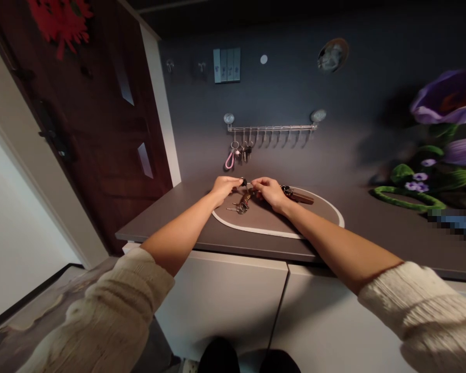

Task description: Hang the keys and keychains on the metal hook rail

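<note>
Both my hands reach over an oval grey mat (pixel 318 215) with a white rim on a dark cabinet top. My left hand (pixel 225 186) is closed in a pinch on a small dark key fob (pixel 243 182). My right hand (pixel 270 190) is closed on the other end of the same key bunch, whose brown strap (pixel 245 197) hangs down to silver keys (pixel 238 208) lying on the mat. A second brown key holder (pixel 300 197) lies on the mat just right of my right hand.
A metal hook rail (pixel 272 127) on the grey wall carries a pink loop keychain (pixel 229 159) and a few keys at its left end. A dark wooden door (pixel 101 119) stands to the left. A flower decoration (pixel 442 145) sits at the right. White cabinet doors (pixel 233 305) are below.
</note>
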{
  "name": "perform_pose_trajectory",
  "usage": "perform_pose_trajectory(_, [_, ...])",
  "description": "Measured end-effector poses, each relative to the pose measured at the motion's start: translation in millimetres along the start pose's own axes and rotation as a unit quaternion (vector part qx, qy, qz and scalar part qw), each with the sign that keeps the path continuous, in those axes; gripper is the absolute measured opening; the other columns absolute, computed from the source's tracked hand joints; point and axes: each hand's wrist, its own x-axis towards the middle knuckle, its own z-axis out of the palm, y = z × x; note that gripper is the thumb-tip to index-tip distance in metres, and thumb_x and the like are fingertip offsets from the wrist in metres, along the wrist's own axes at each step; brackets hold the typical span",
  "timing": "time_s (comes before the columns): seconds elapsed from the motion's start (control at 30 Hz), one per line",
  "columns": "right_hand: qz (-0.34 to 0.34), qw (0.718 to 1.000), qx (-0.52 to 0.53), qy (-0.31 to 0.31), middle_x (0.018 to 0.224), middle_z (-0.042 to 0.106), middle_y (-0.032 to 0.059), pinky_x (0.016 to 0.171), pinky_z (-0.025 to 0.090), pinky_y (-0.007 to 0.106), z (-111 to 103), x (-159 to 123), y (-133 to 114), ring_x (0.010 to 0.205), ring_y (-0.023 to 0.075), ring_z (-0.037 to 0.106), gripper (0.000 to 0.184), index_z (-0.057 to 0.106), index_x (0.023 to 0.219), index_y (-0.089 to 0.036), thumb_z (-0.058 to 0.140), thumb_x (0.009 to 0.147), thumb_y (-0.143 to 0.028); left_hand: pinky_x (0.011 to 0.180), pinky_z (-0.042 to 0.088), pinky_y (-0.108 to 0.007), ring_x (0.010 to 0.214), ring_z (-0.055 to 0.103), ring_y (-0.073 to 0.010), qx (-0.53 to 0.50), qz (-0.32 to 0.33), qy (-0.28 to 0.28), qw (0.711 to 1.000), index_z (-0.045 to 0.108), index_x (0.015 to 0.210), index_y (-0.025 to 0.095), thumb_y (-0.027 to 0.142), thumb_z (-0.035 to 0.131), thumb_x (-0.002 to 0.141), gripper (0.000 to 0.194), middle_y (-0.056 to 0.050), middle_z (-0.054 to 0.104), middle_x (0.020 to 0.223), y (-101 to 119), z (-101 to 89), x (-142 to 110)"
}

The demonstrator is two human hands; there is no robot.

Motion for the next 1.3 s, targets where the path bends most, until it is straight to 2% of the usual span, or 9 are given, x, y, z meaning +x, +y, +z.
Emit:
perform_pose_trajectory(0.17, [-0.060,0.998,0.013,-0.010,0.059,0.052,-0.0042,0.042,0.032,0.018,-0.6,0.1,-0.2,0.043,0.0042,0.041,0.012,0.057,0.079,-0.015,0.057,0.073,-0.025,0.052,0.032,-0.021,0.055,0.049,-0.0071,-0.076,-0.022,-0.026,0.997,0.070,0.073,0.012,0.033,0.075,0.055,0.028,-0.004,0.064,0.065,0.5,0.0,0.6])
perform_pose_trajectory(0.27, [-0.091,0.996,0.010,-0.021,0.059,0.051,-0.0047,0.044,0.033,0.018,-0.6,0.3,0.7,0.044,0.0042,0.041,0.019,0.058,0.081,-0.016,0.059,0.070,-0.032,0.052,0.032,-0.021,0.054,0.048,-0.0069,-0.084,-0.021,-0.057,0.995,0.069,0.072,0.012,0.035,0.076,0.052,0.032,-0.003,0.062,0.062,0.9,1.1,-1.4])
perform_pose_trajectory(0.53, [-0.109,0.993,-0.010,-0.042,0.051,0.048,-0.0058,0.045,0.032,0.019,-0.7,-0.5,1.3,0.043,0.0046,0.039,0.027,0.058,0.077,-0.015,0.062,0.067,-0.039,0.053,0.034,-0.021,0.054,0.050,-0.0069,-0.089,-0.025,-0.077,0.993,0.066,0.066,0.011,0.041,0.078,0.046,0.038,-0.001,0.060,0.060,-0.2,3.1,-3.7])
perform_pose_trajectory(0.87, [-0.152,0.984,-0.067,-0.060,0.049,0.047,-0.0062,0.045,0.034,0.019,-2.0,4.7,6.3,0.043,0.0059,0.041,0.025,0.053,0.078,-0.016,0.054,0.075,-0.040,0.054,0.034,-0.021,0.053,0.048,-0.0062,-0.067,-0.002,-0.091,0.994,0.064,0.066,0.012,0.048,0.074,0.052,0.040,0.000,0.059,0.059,-4.2,3.3,-2.2])
perform_pose_trajectory(1.07, [-0.155,0.984,-0.062,-0.068,0.052,0.048,-0.0057,0.046,0.036,0.019,-2.3,4.2,4.1,0.045,0.0071,0.045,0.021,0.050,0.079,-0.017,0.051,0.076,-0.038,0.055,0.035,-0.020,0.058,0.051,-0.0064,-0.075,0.014,-0.114,0.991,0.067,0.077,0.013,0.044,0.077,0.048,0.043,-0.001,0.063,0.068,-5.3,4.4,-1.4])
perform_pose_trajectory(1.17, [-0.163,0.982,-0.056,-0.075,0.054,0.047,-0.0059,0.047,0.036,0.019,-2.8,3.3,3.1,0.046,0.0068,0.044,0.020,0.049,0.079,-0.017,0.050,0.077,-0.037,0.054,0.035,-0.020,0.057,0.050,-0.0060,-0.062,0.029,-0.116,0.991,0.066,0.083,0.013,0.046,0.074,0.052,0.045,-0.001,0.062,0.068,-5.1,5.1,-1.5])
perform_pose_trajectory(1.3, [-0.168,0.982,-0.053,-0.072,0.054,0.046,-0.0060,0.048,0.035,0.019,-4.5,4.2,3.8,0.047,0.0069,0.043,0.020,0.048,0.077,-0.018,0.049,0.076,-0.038,0.052,0.034,-0.020,0.057,0.049,-0.0069,-0.030,0.058,-0.098,0.993,0.064,0.089,0.013,0.051,0.063,0.065,0.045,-0.002,0.061,0.070,-6.3,5.8,-0.7])
